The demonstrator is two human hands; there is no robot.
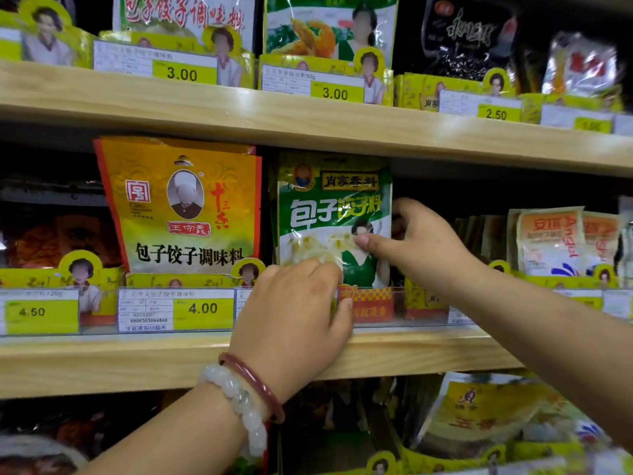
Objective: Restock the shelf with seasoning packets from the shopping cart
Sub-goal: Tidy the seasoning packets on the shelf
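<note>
A green and white seasoning packet (334, 214) stands upright in the middle shelf's slot, behind a clear front rail. My right hand (421, 241) pinches its right edge, thumb on the front and fingers behind. My left hand (294, 313), with two bracelets on the wrist, covers the packet's lower left corner with curled fingers at the rail; how firmly it holds is hidden. The shopping cart is out of view.
An orange-yellow packet (181, 207) stands just left of the green one. Pale packets (551, 241) fill the slot to the right. The wooden middle shelf (102, 361) carries yellow price tags; the upper shelf (308, 118) and a lower row hold more packets.
</note>
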